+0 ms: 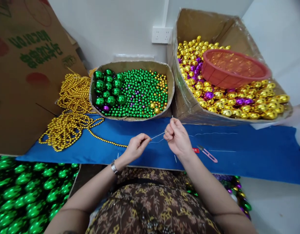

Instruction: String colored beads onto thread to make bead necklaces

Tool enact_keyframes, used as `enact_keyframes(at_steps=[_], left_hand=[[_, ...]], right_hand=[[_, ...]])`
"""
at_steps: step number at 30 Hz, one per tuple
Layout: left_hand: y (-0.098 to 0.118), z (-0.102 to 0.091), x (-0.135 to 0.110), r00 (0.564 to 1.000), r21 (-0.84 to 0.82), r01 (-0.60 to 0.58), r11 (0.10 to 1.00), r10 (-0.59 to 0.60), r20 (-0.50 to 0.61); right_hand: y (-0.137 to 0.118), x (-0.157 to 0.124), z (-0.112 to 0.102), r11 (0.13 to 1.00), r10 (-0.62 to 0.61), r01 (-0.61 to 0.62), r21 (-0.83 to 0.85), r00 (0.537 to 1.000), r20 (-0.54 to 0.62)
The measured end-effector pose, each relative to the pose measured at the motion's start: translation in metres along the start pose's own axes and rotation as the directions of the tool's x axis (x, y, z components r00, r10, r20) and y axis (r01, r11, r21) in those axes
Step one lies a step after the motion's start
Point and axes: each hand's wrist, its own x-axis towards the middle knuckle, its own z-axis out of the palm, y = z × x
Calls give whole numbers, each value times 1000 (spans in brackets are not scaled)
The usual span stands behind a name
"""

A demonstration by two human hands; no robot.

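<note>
A thin white thread [157,135] runs between my two hands above the blue cloth [103,156]. My left hand [137,144], with a watch at its wrist, is closed in a pinch on one part of it. Fingers curled, my right hand [176,135] grips the thread a little higher; a short pale tip sticks up from its thumb and forefinger. A loose length of thread trails off to the right across the cloth. Close to my right wrist lie small pink-handled snips [208,154] and a red tag [196,150]. A gold bead strand [108,141] passes behind my left hand.
Behind my hands stands a box [131,119] of green, gold and purple beads. A taller carton [189,107] at right holds gold and purple beads and a red basket [235,70]. Gold bead strands [64,130] pile up at left by a large carton [23,107]. Big green beads [30,195] fill the lower left.
</note>
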Motion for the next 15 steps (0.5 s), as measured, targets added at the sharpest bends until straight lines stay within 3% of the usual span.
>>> enact_keyframes(at_steps=[3, 6, 9, 11, 13, 15], left_hand=[[-4, -13, 2, 995, 108, -101, 989, 98, 30], [-8, -21, 3, 992, 79, -115, 990, 109, 66], [-11, -24, 1, 996, 47, -72, 996, 69, 47], [-13, -24, 0, 999, -6, -17, 1000, 17, 30], [-13, -23, -2, 999, -107, 30, 994, -29, 16], [-13, -23, -3, 998, -220, 65, 973, -67, -2]], right_hand=[[-13, -5, 5, 999, -50, 50, -20, 999, 20], [-15, -10, 13, 980, -194, 195, -39, 980, 37], [-4, -12, 17, 877, -431, 445, -180, 895, 114], [9, -12, 15, 686, -517, 597, -416, 802, 298], [23, -10, 12, 339, -458, 711, -616, 697, 552], [34, -8, 8, -42, -322, 754, -656, 611, 723]])
